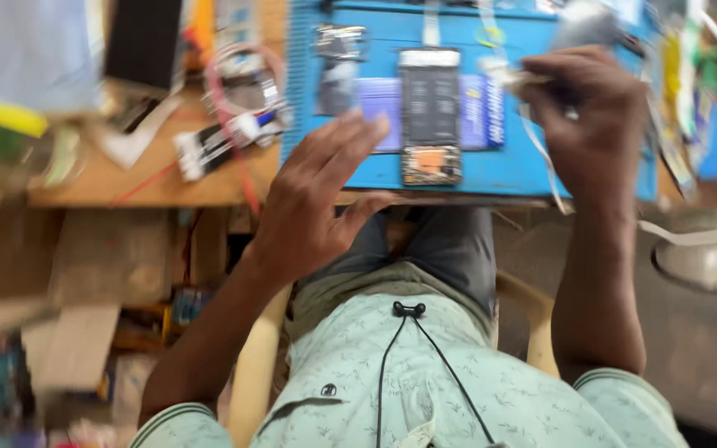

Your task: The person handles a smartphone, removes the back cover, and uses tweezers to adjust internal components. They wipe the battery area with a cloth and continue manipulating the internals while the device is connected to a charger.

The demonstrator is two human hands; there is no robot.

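Shirt (425,390), pale green, nearest cam, black cord down front. L hand (313,203) hovers at 6 o'clock edge of blue mat (475,162), fingers spread, holding nothing. R hand (595,116) at 3 o'clock of opened phone (431,112), closed round pale thin tool (520,79); blurred, can't tell what kind. Phone lies flat mid-mat, back off, insides showing. I judge: opening done, inner work underway, reassembly left. Silver part (340,41) lies at 10 o'clock of phone.
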